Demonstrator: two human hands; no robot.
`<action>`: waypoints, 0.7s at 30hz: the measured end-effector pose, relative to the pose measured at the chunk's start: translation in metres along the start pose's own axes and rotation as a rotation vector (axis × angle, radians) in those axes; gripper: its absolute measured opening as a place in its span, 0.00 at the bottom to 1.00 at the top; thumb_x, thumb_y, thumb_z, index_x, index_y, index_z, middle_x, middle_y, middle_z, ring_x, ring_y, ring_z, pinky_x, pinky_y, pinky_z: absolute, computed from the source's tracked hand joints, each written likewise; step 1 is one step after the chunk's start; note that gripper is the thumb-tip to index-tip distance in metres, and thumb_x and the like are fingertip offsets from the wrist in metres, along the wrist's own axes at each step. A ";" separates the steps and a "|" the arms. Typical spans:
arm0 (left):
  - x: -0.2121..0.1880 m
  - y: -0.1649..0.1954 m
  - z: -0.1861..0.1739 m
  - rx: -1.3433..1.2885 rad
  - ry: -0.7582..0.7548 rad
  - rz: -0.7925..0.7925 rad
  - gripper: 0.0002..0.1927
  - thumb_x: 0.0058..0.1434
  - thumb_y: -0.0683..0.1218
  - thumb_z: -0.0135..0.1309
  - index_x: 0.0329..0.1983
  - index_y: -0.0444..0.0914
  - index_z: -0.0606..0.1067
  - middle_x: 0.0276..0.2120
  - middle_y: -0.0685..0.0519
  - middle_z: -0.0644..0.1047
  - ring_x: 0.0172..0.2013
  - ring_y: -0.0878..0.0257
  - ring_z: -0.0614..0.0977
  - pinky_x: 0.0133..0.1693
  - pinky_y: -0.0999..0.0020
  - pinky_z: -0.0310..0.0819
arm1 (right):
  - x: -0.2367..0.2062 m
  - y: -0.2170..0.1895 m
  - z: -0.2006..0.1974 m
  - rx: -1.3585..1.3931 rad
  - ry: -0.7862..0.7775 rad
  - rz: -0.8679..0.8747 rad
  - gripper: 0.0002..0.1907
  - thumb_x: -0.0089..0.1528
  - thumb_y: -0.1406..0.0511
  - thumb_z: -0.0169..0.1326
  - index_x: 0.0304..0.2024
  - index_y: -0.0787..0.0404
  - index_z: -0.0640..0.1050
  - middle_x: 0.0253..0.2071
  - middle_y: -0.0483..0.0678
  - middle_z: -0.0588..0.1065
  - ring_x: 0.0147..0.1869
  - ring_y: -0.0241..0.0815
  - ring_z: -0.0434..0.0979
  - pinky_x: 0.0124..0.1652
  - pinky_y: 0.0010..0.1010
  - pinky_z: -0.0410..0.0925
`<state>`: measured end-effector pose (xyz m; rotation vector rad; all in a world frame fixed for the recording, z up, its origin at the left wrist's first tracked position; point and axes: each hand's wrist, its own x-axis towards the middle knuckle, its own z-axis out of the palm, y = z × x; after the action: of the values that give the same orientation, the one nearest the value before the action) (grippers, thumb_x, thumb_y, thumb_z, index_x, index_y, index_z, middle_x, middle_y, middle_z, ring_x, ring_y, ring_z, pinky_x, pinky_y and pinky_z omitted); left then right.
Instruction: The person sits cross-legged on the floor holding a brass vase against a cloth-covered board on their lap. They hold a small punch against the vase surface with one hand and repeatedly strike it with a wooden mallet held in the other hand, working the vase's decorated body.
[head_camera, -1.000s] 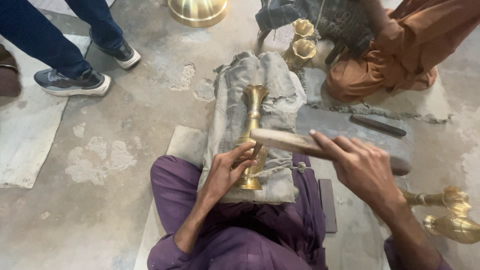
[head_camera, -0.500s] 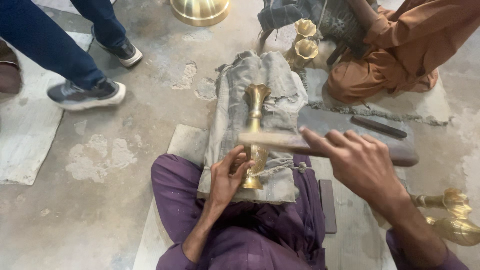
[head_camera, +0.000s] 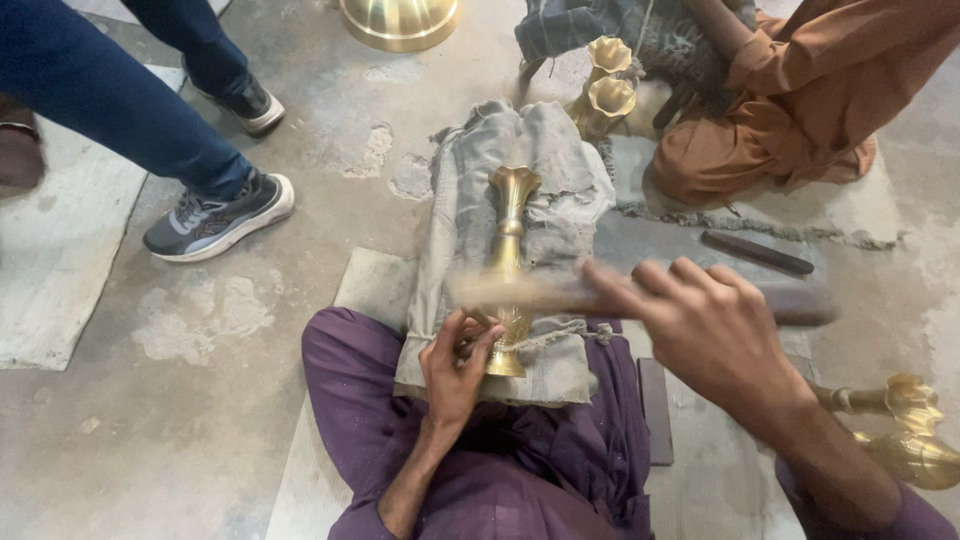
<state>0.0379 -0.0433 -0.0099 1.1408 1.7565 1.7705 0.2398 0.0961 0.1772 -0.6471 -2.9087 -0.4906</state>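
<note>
Grey padded cloth (head_camera: 470, 230) cradles a slender fluted brass vase (head_camera: 508, 262), left hand (head_camera: 455, 365) clasping its base, right hand (head_camera: 715, 330) clenching a blurred wooden stick (head_camera: 520, 292).

No packages, labels, signs, screens in view.

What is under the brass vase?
The vase lies on a grey folded cloth, held near its base by the left hand. Whatever is beneath the cloth is covered.
</note>
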 end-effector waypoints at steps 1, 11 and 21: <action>0.000 0.000 0.000 0.015 0.019 0.001 0.15 0.61 0.41 0.65 0.48 0.36 0.74 0.37 0.49 0.85 0.38 0.63 0.89 0.34 0.70 0.86 | -0.002 -0.002 -0.003 -0.027 0.025 -0.003 0.32 0.61 0.66 0.55 0.67 0.37 0.71 0.36 0.41 0.79 0.35 0.40 0.80 0.34 0.35 0.74; -0.010 -0.014 0.002 -0.002 0.063 0.009 0.15 0.61 0.41 0.64 0.48 0.33 0.74 0.35 0.47 0.84 0.36 0.62 0.88 0.36 0.68 0.86 | 0.004 -0.015 -0.023 0.027 0.100 -0.043 0.32 0.61 0.63 0.58 0.69 0.39 0.71 0.34 0.39 0.77 0.34 0.37 0.79 0.32 0.32 0.72; -0.015 -0.021 0.003 0.007 0.101 0.062 0.15 0.61 0.40 0.63 0.49 0.30 0.74 0.35 0.45 0.84 0.35 0.61 0.88 0.35 0.68 0.86 | 0.008 -0.025 -0.031 0.225 0.131 -0.008 0.29 0.63 0.63 0.56 0.67 0.42 0.71 0.34 0.40 0.77 0.38 0.37 0.79 0.39 0.35 0.73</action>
<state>0.0433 -0.0498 -0.0344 1.1389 1.8043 1.8904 0.2230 0.0677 0.2007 -0.5496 -2.7875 -0.1929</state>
